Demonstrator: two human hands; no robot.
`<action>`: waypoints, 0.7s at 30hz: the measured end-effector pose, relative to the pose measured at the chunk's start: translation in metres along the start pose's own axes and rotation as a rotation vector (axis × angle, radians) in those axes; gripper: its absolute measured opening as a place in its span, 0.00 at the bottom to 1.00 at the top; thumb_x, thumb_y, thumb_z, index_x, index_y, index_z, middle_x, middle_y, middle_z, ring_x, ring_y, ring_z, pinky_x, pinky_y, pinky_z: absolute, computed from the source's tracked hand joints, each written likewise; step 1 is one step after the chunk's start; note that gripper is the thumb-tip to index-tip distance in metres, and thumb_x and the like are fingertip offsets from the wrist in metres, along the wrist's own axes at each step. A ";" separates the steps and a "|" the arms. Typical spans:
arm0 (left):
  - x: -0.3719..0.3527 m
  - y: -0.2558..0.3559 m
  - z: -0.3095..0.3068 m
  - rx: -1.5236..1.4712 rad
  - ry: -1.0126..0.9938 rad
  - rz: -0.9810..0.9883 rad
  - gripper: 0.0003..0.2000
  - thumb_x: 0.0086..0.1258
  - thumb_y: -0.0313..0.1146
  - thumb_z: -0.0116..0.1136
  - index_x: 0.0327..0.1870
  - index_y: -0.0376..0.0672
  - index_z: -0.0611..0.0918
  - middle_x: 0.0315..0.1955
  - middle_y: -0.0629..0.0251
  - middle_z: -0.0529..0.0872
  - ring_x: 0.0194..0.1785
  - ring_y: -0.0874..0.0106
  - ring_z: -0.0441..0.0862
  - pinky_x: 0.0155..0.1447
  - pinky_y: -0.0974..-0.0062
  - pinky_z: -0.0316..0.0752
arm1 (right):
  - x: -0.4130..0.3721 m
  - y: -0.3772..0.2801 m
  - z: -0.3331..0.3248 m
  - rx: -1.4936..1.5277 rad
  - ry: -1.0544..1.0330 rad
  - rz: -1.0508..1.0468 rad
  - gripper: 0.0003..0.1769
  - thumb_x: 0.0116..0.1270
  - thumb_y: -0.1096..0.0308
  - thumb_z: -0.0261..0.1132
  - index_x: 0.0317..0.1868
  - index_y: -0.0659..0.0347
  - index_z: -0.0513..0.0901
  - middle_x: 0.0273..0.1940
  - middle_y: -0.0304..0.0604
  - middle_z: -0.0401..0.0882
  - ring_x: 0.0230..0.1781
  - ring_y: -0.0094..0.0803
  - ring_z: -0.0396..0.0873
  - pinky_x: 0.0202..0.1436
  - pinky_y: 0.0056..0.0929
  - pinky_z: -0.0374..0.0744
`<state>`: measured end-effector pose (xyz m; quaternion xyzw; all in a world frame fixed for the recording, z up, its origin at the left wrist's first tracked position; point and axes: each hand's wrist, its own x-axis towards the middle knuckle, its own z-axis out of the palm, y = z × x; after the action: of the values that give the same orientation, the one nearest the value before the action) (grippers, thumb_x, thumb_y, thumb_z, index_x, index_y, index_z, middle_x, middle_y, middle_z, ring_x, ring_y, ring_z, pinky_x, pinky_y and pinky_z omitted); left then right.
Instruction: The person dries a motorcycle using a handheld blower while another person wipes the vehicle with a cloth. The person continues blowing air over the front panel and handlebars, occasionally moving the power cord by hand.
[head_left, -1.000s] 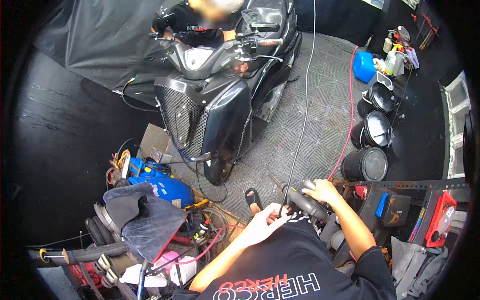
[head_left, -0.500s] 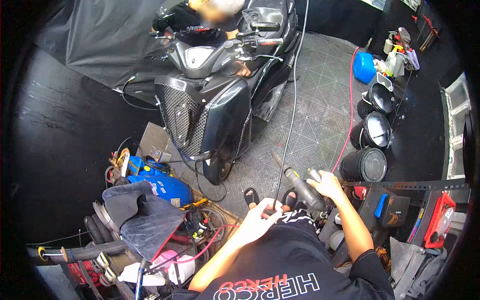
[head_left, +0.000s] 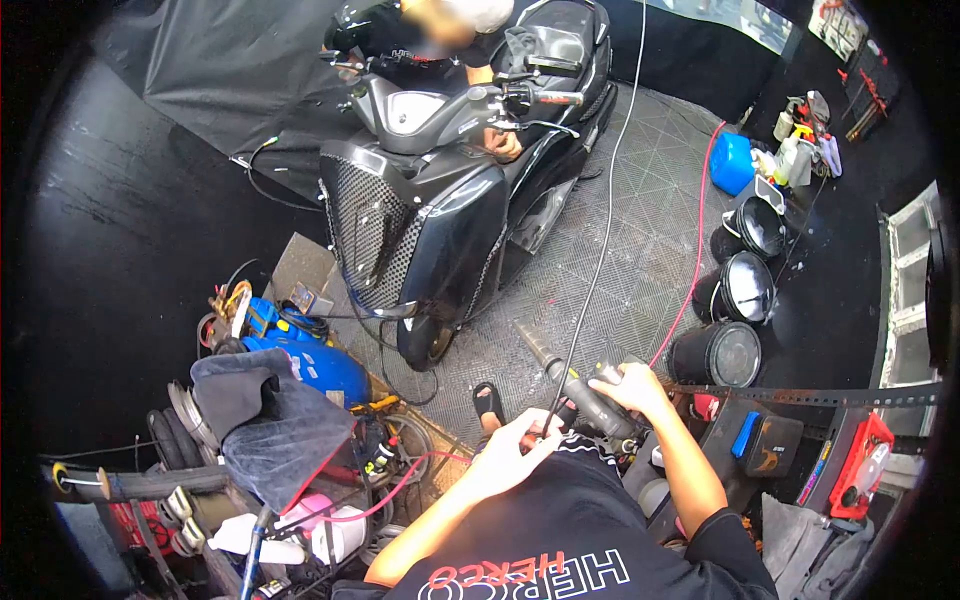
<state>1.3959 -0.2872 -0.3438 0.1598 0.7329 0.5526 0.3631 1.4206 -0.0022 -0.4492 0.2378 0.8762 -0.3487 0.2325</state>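
My left hand [head_left: 515, 447] is pinched around a thin black cable [head_left: 608, 220], which runs from my fingers up past the top of the view. My right hand [head_left: 638, 390] is closed at a dark grey, tube-shaped tool [head_left: 597, 405], though its grip is partly hidden. The tool's long nozzle [head_left: 538, 345] points forward and left over the floor. Ahead stands a black scooter [head_left: 450, 215], its front wheel toward me. A co-worker in a black shirt crouches behind it, one hand [head_left: 503, 143] below the handlebar.
Lidded black buckets [head_left: 716, 354] line the right wall, with a blue jug [head_left: 731, 163] beyond. A red hose [head_left: 697, 260] crosses the textured floor [head_left: 640, 270]. At left are a blue tank [head_left: 325, 370] and a grey cloth [head_left: 285, 430]; a red tray [head_left: 862, 465] is at right.
The view has shifted, so the scooter appears slightly farther right. The tool and both my hands sit a little lower in view. My holds look the same.
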 end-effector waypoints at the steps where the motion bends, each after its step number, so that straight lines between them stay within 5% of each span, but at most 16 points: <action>1: -0.001 0.000 0.000 -0.013 0.006 -0.003 0.15 0.80 0.38 0.64 0.61 0.43 0.81 0.44 0.69 0.87 0.41 0.81 0.79 0.52 0.78 0.77 | -0.002 -0.004 -0.001 -0.011 -0.012 0.012 0.43 0.58 0.29 0.74 0.41 0.71 0.88 0.43 0.65 0.89 0.48 0.57 0.89 0.55 0.50 0.84; 11: -0.005 0.014 -0.012 -0.092 -0.001 -0.008 0.12 0.81 0.29 0.62 0.61 0.41 0.81 0.41 0.69 0.88 0.44 0.80 0.84 0.51 0.79 0.78 | -0.030 -0.031 0.008 0.158 0.296 -0.259 0.28 0.60 0.42 0.78 0.42 0.61 0.90 0.34 0.53 0.90 0.36 0.49 0.90 0.45 0.43 0.85; 15: -0.009 0.031 -0.015 -0.183 -0.031 0.000 0.11 0.81 0.29 0.62 0.60 0.40 0.81 0.40 0.68 0.89 0.43 0.79 0.86 0.51 0.78 0.81 | -0.050 -0.055 -0.014 0.378 0.348 -0.369 0.19 0.64 0.55 0.80 0.42 0.63 0.91 0.31 0.49 0.89 0.31 0.37 0.89 0.40 0.36 0.84; 21: -0.018 0.056 -0.016 -0.118 -0.026 0.019 0.12 0.82 0.30 0.60 0.61 0.40 0.81 0.34 0.72 0.85 0.36 0.84 0.80 0.42 0.84 0.74 | -0.061 -0.075 -0.028 0.436 0.282 -0.326 0.19 0.65 0.56 0.80 0.43 0.65 0.90 0.30 0.46 0.89 0.30 0.29 0.86 0.39 0.33 0.83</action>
<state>1.3874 -0.2906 -0.2839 0.1525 0.6928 0.5962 0.3760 1.4176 -0.0455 -0.3583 0.1843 0.8308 -0.5251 -0.0069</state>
